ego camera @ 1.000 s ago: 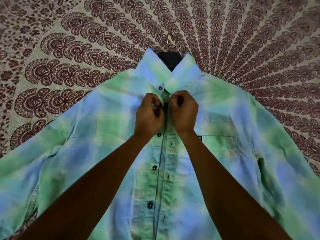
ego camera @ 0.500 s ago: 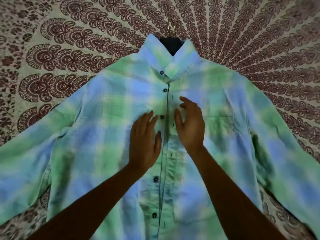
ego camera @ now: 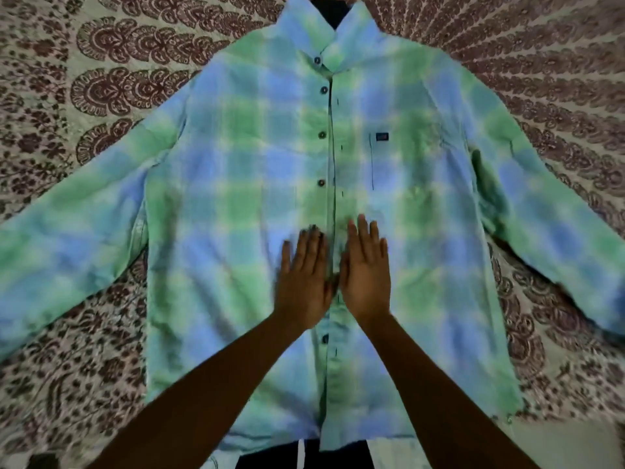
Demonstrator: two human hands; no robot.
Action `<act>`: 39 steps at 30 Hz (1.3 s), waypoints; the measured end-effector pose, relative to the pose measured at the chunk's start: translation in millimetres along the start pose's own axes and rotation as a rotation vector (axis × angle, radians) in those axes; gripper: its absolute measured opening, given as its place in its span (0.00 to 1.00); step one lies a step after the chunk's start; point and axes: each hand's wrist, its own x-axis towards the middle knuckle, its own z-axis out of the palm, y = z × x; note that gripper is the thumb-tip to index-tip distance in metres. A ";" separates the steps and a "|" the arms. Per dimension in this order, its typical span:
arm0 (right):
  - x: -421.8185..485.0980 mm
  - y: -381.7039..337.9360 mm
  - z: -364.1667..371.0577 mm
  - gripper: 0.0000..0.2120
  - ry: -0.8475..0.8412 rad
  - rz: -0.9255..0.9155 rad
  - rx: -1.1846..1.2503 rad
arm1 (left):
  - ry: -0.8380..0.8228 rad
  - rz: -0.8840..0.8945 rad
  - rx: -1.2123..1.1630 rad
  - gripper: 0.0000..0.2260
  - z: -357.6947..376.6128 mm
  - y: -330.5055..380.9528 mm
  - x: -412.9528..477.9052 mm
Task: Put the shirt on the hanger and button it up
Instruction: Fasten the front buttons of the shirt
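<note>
- The green-and-blue plaid shirt (ego camera: 236, 184) lies front-up in the middle of the view, its sleeves (ego camera: 67, 231) spread toward 9 and 3 o'clock.
- A dark hanger (ego camera: 329, 11) shows inside the collar (ego camera: 304, 32) at 12 o'clock.
- The left hand (ego camera: 302, 282) and right hand (ego camera: 367, 272) lie flat with straight fingers, holding nothing, and press the cloth on either side of the button row (ego camera: 321, 182).
- Both forearms (ego camera: 436, 384) cover the lower front toward 6 o'clock.
- A patterned bedspread (ego camera: 84, 96) surrounds everything.

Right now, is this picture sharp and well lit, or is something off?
Head view: dim, greenish light, no glare; the shirt looks soft, its plaid smeared; the left hand and right hand are slightly blurred at the fingertips; the patterned cloth underneath reads somewhat clearer.
</note>
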 end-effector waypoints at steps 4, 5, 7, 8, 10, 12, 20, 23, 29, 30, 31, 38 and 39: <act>-32.6 4.1 8.6 0.24 -0.145 0.020 0.138 | -0.097 0.142 -0.029 0.29 12.4 6.6 -19.8; -32.1 4.5 3.0 0.23 -0.136 0.056 0.228 | -0.074 0.200 -0.076 0.29 11.4 1.8 -18.2; -36.4 4.3 -7.3 0.19 0.026 0.111 0.316 | -0.001 0.194 -0.306 0.28 4.8 -10.2 -16.8; -40.4 1.4 -11.3 0.16 0.092 0.123 0.329 | 0.045 0.119 -0.415 0.27 -0.9 -14.7 -18.5; -48.6 -8.0 -11.1 0.13 0.094 0.105 0.357 | 0.169 -0.056 -0.513 0.25 -5.1 -18.3 -31.4; -49.1 -20.1 -2.7 0.13 -0.005 0.105 0.344 | 0.205 -0.157 -0.438 0.26 -0.1 -17.2 -54.3; -28.9 -25.4 1.9 0.11 -0.064 0.383 0.332 | 0.077 -0.600 -0.011 0.31 25.0 -72.4 -174.0; -39.6 -19.4 -4.6 0.12 -0.061 0.320 0.367 | 0.084 -0.774 -0.037 0.31 25.2 -86.6 -198.0; -114.9 12.3 -4.3 0.16 -0.087 -0.173 0.004 | -0.028 -0.456 0.024 0.29 16.4 -89.4 -203.4; -122.5 19.1 -5.0 0.16 -0.066 -0.157 -0.006 | -0.005 -0.504 0.014 0.28 16.6 -91.7 -205.2; -128.6 23.1 -6.8 0.16 -0.036 -0.102 0.014 | 0.030 -0.589 0.006 0.28 17.8 -92.9 -207.0; -172.7 -11.7 -18.4 0.26 -0.323 0.206 0.116 | 0.440 -0.734 -0.412 0.23 15.1 -18.8 -205.1; -178.3 -16.9 -14.4 0.27 -0.349 0.240 0.090 | 0.495 -0.783 -0.574 0.21 12.7 5.0 -206.3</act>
